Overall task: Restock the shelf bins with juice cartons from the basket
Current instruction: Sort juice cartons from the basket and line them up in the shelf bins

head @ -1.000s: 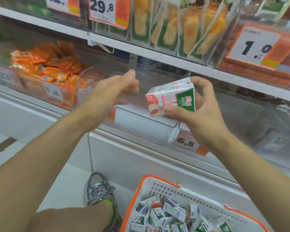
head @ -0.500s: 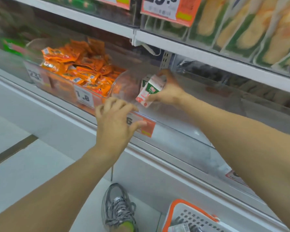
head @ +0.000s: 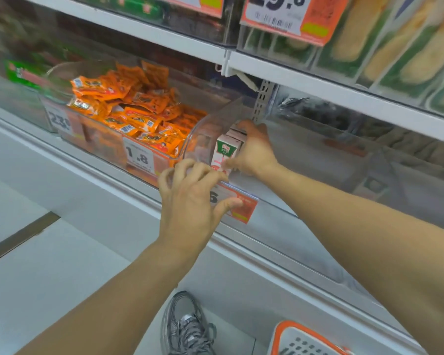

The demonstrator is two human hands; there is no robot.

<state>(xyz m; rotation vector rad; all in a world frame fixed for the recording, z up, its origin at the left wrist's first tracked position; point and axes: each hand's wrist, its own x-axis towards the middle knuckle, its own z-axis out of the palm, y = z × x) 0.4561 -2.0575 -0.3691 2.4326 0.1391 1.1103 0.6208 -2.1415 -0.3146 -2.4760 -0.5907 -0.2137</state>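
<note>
A small white juice carton with a green and pink label stands upright inside a clear plastic shelf bin, against its left wall. More cartons stand just behind it. My right hand reaches into the bin and holds the carton from the right side. My left hand grips the bin's front rim with curled fingers, thumb on the orange price tag. Only a corner of the white basket with its orange rim shows at the bottom.
A neighbouring clear bin to the left holds several orange snack packets. Above, a white shelf carries green and yellow packages and price labels. A grey sneaker stands on the pale floor below.
My right hand has lowered the carton from a tilted position in the air to upright inside the bin. The left hand keeps its grip on the bin's front.
</note>
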